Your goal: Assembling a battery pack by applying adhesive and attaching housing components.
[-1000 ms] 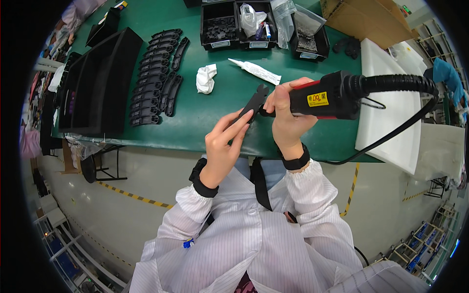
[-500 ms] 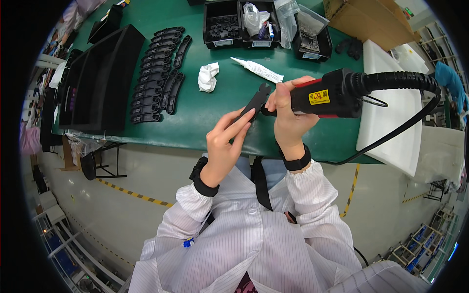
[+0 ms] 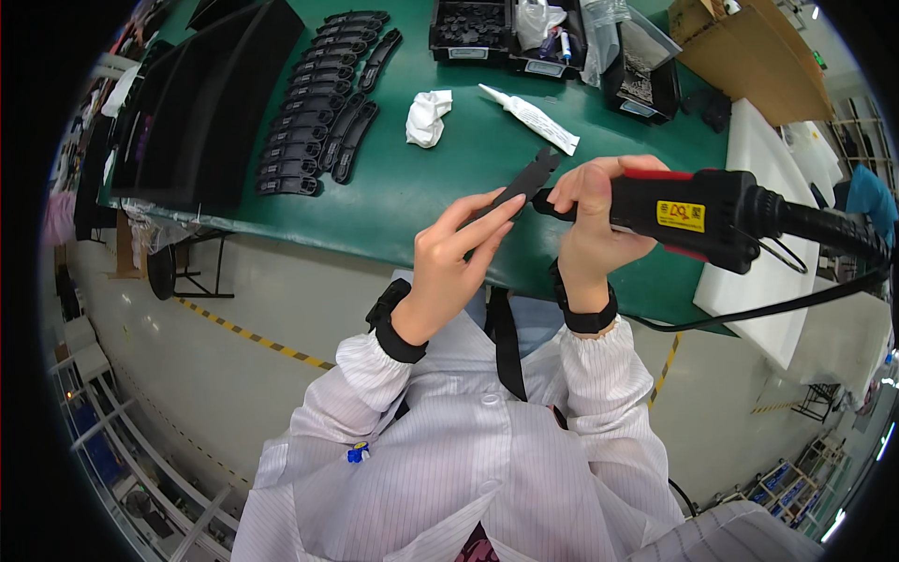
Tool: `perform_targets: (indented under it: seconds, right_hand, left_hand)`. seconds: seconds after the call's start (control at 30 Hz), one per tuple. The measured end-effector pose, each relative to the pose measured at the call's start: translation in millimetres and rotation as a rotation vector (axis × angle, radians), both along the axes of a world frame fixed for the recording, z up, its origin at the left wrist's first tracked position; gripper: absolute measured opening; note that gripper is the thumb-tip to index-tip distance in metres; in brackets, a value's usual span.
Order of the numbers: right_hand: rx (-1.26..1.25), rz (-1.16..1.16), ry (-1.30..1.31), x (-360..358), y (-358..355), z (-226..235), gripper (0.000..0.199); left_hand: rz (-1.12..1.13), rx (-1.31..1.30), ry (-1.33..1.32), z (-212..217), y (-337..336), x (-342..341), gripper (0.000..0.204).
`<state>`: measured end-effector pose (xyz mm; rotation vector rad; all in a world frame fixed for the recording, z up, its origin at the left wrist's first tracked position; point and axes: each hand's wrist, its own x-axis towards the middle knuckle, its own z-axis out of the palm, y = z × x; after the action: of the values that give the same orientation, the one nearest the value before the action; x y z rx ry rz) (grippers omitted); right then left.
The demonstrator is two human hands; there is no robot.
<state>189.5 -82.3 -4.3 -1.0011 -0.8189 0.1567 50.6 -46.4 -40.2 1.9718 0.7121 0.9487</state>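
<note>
In my left hand (image 3: 456,258) is a dark, narrow plastic piece (image 3: 530,180) with a notched far end, pinched between thumb and fingers and tilted up to the right. My right hand (image 3: 599,208) is wrapped round a black and red corded electric screwdriver (image 3: 721,217) with a yellow label. The driver's nose (image 3: 552,205) points left at the piece; whether they touch is hidden by my fingers. Beyond my hands lie a white tube (image 3: 534,118) with a pointed nozzle and a crumpled white tissue (image 3: 428,119).
Curved black parts (image 3: 314,103) lie in rows on the green table (image 3: 375,211), beside a large black divided box (image 3: 211,112). Black bins (image 3: 646,84) holding small parts stand at the back. A cardboard box (image 3: 749,51) and white foam board (image 3: 758,225) are on the right; the driver's cable (image 3: 749,309) crosses there.
The view has shifted, so the table's things sit higher and further right. The screwdriver has tilted, its cable end lower, and its nose now sits slightly apart from the piece's tip. Both grips are kept.
</note>
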Motion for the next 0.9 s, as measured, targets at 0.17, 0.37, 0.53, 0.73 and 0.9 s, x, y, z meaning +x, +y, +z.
perform_targets:
  seconds: [0.17, 0.37, 0.53, 0.73, 0.9]
  right_hand:
    - [0.004, 0.008, -0.010, -0.6, 3.7, 0.2, 0.019]
    - [-0.042, -0.023, -0.050, -4.3, 4.7, 2.2, 0.019]
    - [0.015, -0.120, 0.174, 11.6, -8.3, 13.5, 0.022]
    - [0.197, -0.153, 0.287, 49.5, -61.2, 40.7, 0.023]
    - [0.168, -0.192, 0.301, 57.1, -91.8, 43.9, 0.022]
  left_hand:
    - [-0.004, 0.006, -0.002, -0.5, 1.3, -0.9, 0.034]
    - [-0.017, -0.013, 0.017, 12.1, 4.1, -1.6, 0.033]
    - [-0.199, -0.103, 0.091, 28.9, 21.1, -12.6, 0.032]
    - [-0.485, 0.066, 0.432, 63.7, 55.2, -3.1, 0.060]
    - [-0.714, 0.701, 0.423, 74.9, 83.0, 31.4, 0.052]
